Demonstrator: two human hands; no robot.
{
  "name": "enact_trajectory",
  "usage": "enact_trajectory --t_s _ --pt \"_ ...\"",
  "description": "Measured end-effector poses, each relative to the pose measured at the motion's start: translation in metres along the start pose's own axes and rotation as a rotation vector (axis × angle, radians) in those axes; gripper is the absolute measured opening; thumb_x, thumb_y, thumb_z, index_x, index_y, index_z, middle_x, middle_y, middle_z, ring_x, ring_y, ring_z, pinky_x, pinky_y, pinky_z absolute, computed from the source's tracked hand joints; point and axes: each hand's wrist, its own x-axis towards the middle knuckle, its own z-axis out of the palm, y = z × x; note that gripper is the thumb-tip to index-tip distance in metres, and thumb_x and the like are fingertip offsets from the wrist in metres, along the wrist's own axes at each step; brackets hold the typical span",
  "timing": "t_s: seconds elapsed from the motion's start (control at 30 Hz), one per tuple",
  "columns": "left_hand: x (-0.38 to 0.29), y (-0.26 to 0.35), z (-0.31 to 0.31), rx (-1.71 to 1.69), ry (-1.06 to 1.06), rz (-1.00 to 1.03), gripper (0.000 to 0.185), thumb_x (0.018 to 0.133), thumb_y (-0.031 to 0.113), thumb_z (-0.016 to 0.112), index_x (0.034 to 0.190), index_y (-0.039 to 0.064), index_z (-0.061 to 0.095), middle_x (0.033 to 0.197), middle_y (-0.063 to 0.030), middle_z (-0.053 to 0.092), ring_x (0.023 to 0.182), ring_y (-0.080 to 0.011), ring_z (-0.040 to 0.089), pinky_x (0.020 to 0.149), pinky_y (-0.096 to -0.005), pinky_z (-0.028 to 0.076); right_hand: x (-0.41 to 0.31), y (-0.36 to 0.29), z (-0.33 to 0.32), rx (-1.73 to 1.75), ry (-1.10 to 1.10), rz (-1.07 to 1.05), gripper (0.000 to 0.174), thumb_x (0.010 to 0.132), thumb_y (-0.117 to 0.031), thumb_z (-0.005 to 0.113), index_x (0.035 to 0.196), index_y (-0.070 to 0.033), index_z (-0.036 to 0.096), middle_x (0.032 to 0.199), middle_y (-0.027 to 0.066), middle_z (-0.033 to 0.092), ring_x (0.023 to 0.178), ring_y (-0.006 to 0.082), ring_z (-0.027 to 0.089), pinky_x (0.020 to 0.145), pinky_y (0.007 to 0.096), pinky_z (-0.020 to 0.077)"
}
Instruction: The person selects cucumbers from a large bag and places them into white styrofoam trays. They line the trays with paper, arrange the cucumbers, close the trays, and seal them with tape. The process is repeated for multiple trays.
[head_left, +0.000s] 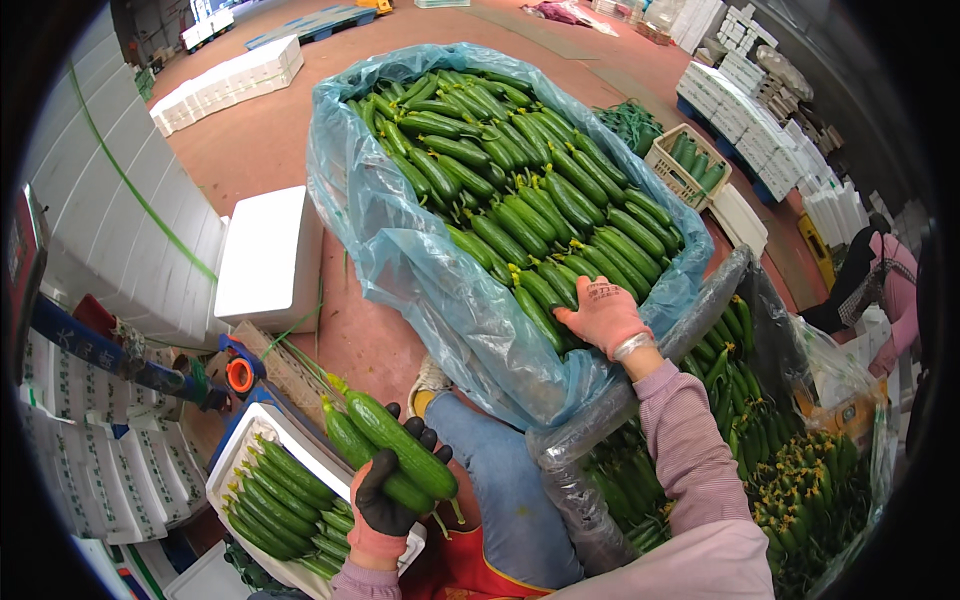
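My left hand (386, 491), in a pink glove with black-coated fingers, is closed around two cucumbers (397, 442) with yellow blossom ends. It holds them above the right side of a white foam box (217, 480), where rows of cucumbers (281, 499) lie on a pale liner. In a similar glove, my right hand (604, 315) rests on the near edge of a large heap of cucumbers (525, 217). Its thumb and fingers lie against cucumbers there; the fingertips are partly hidden, so a firm hold cannot be made out. Blue plastic film (420, 277) lines the heap's container.
A padded grey rail (577, 420) borders more cucumbers (810, 480) at my right. White foam boxes (112, 172) are stacked at left, near a lone foam box (266, 259). A beige crate (686, 165) stands beyond the heap. Another person (892, 285) is at far right.
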Motion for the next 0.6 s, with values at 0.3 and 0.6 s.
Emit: enact_trajectory --t_s 0.3,0.6 --pt "-0.033 0.004 -0.026 -0.056 -0.019 0.021 0.069 0.098 0.015 0.062 0.16 0.011 0.03 0.143 -0.0161 0.057 0.135 -0.0352 0.054 0.118 -0.0603 0.037 0.003 0.02 0.007 0.183 -0.151 -0.112 0.061 0.084 -0.039 0.067 0.126 0.003 0.055 0.125 0.0277 0.065 0.119 0.0401 0.063 0.099 0.0445 0.0507" --pt "-0.016 -0.018 -0.008 0.14 0.004 0.059 0.066 0.102 0.034 0.062 0.159 0.017 0.034 0.15 -0.0148 0.052 0.136 -0.0348 0.052 0.119 -0.0611 0.036 -0.115 -0.03 -0.037 0.51 0.245 -0.304 0.054 0.095 -0.035 0.061 0.131 0.003 0.049 0.097 0.0284 0.07 0.091 0.044 0.069 0.079 0.0502 0.0548"
